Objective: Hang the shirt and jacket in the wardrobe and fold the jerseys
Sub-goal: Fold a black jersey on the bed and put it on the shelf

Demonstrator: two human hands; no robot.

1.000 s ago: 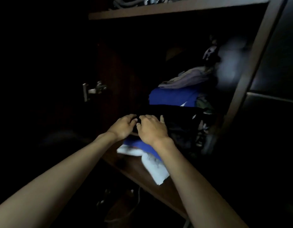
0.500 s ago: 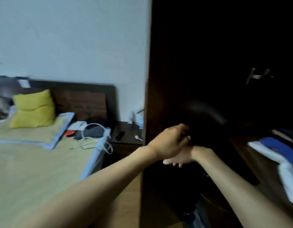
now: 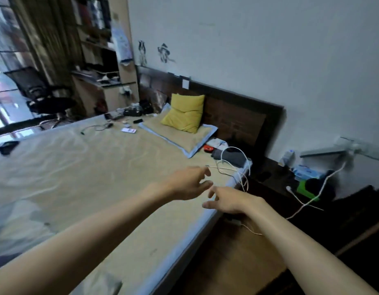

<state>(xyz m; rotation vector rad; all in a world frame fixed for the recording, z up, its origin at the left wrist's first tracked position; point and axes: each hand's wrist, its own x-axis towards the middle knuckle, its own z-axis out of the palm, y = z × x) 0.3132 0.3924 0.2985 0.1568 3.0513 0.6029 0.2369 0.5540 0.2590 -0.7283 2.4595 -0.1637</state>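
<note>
Pale wall (image 3: 269, 50) and a dark wooden headboard (image 3: 233, 116) close off the far side of a bedroom, with a wide bed (image 3: 88, 167) under a tan mat spreading beyond and to the left of both hands; the left hand (image 3: 187, 183) hangs over the bed's near edge with its fingers loosely curled and parted, holding nothing; the right hand (image 3: 229, 200) sits just beside it, toward the floor side, fingers likewise relaxed and slightly spread, empty, the fingertips of the two hands close but apart; both forearms are bare.

Beyond the left hand a yellow cushion (image 3: 185, 112) leans on the headboard, resting on a flat pillow (image 3: 180, 136) edged in blue; just past the fingertips white cables (image 3: 233, 165) loop over the bed's corner, next to a dark grey bundle (image 3: 229, 156) and a small red item (image 3: 208, 148); to the right of the right hand stands a dark bedside table (image 3: 275, 184) carrying a blue box (image 3: 307, 172), a green object (image 3: 305, 189) and a white desk lamp (image 3: 341, 151); far off to the left of the left hand are a black office chair (image 3: 42, 94), a desk with shelves (image 3: 99, 60) and a window; small items and a phone (image 3: 128, 130) lie on the mat well beyond the hands.

No shirt, jacket or jersey can be made out with certainty, and the wardrobe is out of view.
</note>
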